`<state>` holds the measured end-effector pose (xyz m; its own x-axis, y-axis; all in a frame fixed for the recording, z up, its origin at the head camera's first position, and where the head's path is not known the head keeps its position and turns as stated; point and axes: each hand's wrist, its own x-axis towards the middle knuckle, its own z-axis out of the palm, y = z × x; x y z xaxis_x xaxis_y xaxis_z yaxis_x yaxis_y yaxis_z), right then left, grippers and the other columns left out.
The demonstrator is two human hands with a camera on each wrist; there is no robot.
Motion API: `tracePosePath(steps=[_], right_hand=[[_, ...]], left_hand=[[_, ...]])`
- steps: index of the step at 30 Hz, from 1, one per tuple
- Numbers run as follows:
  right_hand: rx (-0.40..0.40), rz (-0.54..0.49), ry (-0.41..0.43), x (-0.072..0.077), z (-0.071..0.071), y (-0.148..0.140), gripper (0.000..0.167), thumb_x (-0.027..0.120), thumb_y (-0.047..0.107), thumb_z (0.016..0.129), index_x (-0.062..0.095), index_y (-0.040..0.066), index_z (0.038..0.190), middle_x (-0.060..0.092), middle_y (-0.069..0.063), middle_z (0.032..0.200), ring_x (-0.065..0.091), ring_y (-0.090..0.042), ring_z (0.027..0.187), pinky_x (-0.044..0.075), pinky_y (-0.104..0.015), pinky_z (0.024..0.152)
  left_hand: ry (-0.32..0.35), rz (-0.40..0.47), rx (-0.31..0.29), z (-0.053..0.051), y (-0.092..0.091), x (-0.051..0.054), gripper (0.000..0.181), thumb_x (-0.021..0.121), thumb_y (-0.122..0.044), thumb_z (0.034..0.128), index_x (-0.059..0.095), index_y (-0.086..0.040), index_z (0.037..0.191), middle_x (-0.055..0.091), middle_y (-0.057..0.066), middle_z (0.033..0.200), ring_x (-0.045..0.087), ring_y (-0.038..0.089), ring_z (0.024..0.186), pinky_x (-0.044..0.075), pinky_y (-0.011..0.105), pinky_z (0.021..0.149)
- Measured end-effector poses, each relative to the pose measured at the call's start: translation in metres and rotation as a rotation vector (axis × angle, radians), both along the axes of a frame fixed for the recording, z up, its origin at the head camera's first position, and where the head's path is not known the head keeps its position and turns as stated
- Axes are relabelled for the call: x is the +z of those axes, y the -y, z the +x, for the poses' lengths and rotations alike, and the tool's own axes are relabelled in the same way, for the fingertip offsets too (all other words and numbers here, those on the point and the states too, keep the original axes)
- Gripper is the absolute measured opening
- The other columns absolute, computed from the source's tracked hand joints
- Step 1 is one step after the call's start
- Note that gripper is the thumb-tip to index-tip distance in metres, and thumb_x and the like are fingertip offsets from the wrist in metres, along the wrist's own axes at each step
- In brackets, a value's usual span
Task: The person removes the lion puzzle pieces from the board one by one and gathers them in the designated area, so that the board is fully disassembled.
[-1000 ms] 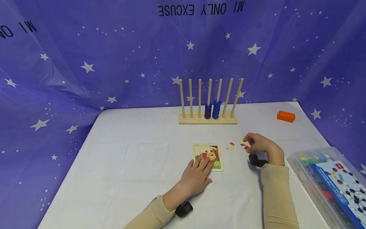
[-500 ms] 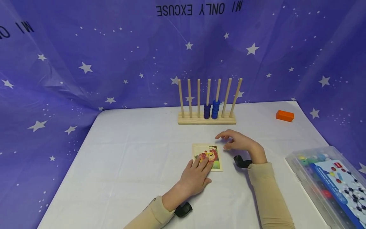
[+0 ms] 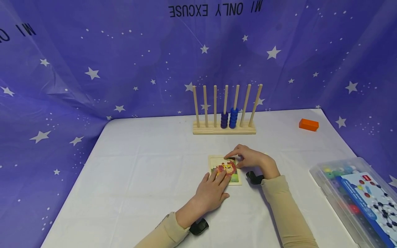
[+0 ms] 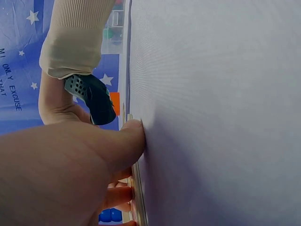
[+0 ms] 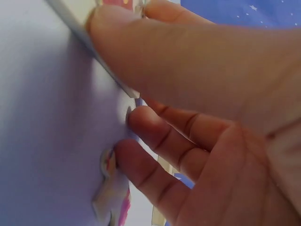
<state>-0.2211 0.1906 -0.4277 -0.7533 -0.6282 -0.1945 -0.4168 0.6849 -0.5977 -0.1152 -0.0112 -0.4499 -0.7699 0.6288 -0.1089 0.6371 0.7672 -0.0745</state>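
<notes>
A small wooden jigsaw puzzle [image 3: 234, 178] with a lion picture lies on the white table; bare tray shows at its upper left. My left hand [image 3: 211, 193] rests on its lower left with fingers extended, covering part of the lion. At the upper right corner is my right hand [image 3: 252, 159], index finger at the top edge and thumb at the right side, tips apart. In the right wrist view the thumb [image 5: 113, 28] touches the board's edge. A loose puzzle piece [image 5: 110, 197] lies on the table below the other fingers; the head view hides it under the right hand.
Behind the puzzle stands a wooden peg rack [image 3: 217, 131] with dark and blue beads on two pegs. An orange block [image 3: 308, 125] lies at the back right. A clear plastic case [image 3: 325, 186] of molecule model parts occupies the right edge.
My right hand has left the loose piece it was touching and moved left to the puzzle's upper right corner, now covering the loose pieces. My left hand has stayed on the puzzle.
</notes>
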Motion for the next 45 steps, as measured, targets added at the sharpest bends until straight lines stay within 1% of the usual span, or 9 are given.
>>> tracePosePath(steps=[5, 9, 14, 18, 24, 27, 31, 39, 45], right_hand=[[-0.004, 0.014, -0.007, 0.0, -0.001, 0.003, 0.041, 0.065, -0.001, 0.076, 0.065, 0.017, 0.113, 0.049, -0.008, 0.102, 0.044, -0.025, 0.091, 0.039, -0.042, 0.079], [-0.001, 0.038, -0.04, -0.001, -0.002, 0.006, 0.045, 0.055, -0.01, 0.077, 0.065, 0.018, 0.111, 0.049, -0.008, 0.099, 0.044, -0.025, 0.09, 0.038, -0.043, 0.079], [-0.04, 0.061, -0.043, -0.001, -0.002, 0.011, 0.052, 0.045, -0.017, 0.076, 0.063, 0.021, 0.106, 0.048, -0.007, 0.098, 0.043, -0.026, 0.093, 0.037, -0.046, 0.082], [-0.044, 0.07, -0.055, -0.001, -0.002, 0.014, 0.05, 0.046, -0.017, 0.075, 0.062, 0.022, 0.103, 0.048, -0.007, 0.099, 0.043, -0.027, 0.094, 0.037, -0.049, 0.083], [-0.045, 0.109, -0.065, -0.002, -0.002, 0.018, 0.049, 0.047, -0.015, 0.073, 0.059, 0.024, 0.1, 0.047, -0.006, 0.1, 0.042, -0.027, 0.095, 0.037, -0.046, 0.08], [-0.06, 0.113, -0.043, 0.0, -0.001, 0.02, 0.045, 0.052, -0.01, 0.072, 0.059, 0.025, 0.1, 0.046, -0.005, 0.101, 0.041, -0.027, 0.095, 0.036, -0.046, 0.079], [-0.077, 0.119, -0.022, 0.002, 0.0, 0.023, 0.032, 0.062, 0.005, 0.074, 0.059, 0.027, 0.098, 0.045, -0.004, 0.103, 0.039, -0.026, 0.098, 0.036, -0.046, 0.08], [-0.004, 0.077, -0.059, -0.001, -0.002, 0.017, 0.026, 0.069, 0.011, 0.078, 0.06, 0.023, 0.1, 0.045, -0.005, 0.1, 0.04, -0.025, 0.093, 0.037, -0.044, 0.078], [0.074, 0.06, -0.07, -0.001, -0.002, 0.003, 0.039, 0.066, 0.004, 0.079, 0.061, 0.018, 0.115, 0.048, -0.004, 0.1, 0.042, -0.021, 0.087, 0.037, -0.039, 0.076]], left_hand=[[-0.011, -0.003, 0.004, 0.0, 0.002, 0.0, 0.058, 0.039, -0.05, 0.092, 0.033, -0.021, 0.141, 0.028, 0.002, 0.145, 0.023, 0.027, 0.132, 0.028, 0.044, 0.099], [-0.018, 0.008, 0.0, 0.0, 0.003, 0.0, 0.057, 0.04, -0.049, 0.0919, 0.034, -0.021, 0.141, 0.029, 0.002, 0.145, 0.024, 0.027, 0.132, 0.028, 0.044, 0.099], [-0.01, 0.02, 0.007, 0.0, 0.005, 0.001, 0.057, 0.041, -0.049, 0.0917, 0.034, -0.021, 0.141, 0.029, 0.001, 0.145, 0.024, 0.026, 0.132, 0.028, 0.043, 0.099], [-0.016, 0.017, 0.008, 0.0, 0.005, 0.0, 0.057, 0.041, -0.049, 0.0918, 0.034, -0.021, 0.141, 0.029, 0.001, 0.145, 0.024, 0.026, 0.132, 0.028, 0.043, 0.099], [-0.04, 0.016, 0.001, 0.0, 0.006, 0.0, 0.057, 0.041, -0.049, 0.0917, 0.035, -0.02, 0.14, 0.03, 0.002, 0.144, 0.025, 0.026, 0.131, 0.029, 0.043, 0.098], [-0.045, 0.011, 0.0, 0.0, 0.006, 0.0, 0.057, 0.04, -0.049, 0.0917, 0.035, -0.02, 0.14, 0.03, 0.003, 0.144, 0.026, 0.027, 0.131, 0.029, 0.044, 0.098], [-0.049, 0.008, -0.001, -0.001, 0.007, 0.0, 0.057, 0.04, -0.049, 0.0917, 0.035, -0.02, 0.14, 0.03, 0.002, 0.144, 0.025, 0.027, 0.131, 0.029, 0.044, 0.098], [-0.038, 0.001, -0.002, -0.001, 0.006, 0.0, 0.057, 0.039, -0.05, 0.092, 0.033, -0.02, 0.141, 0.029, 0.002, 0.145, 0.024, 0.027, 0.132, 0.028, 0.044, 0.099], [-0.018, 0.015, -0.016, 0.001, 0.002, 0.0, 0.057, 0.039, -0.049, 0.0924, 0.033, -0.02, 0.141, 0.028, 0.002, 0.145, 0.025, 0.026, 0.132, 0.028, 0.044, 0.099]])
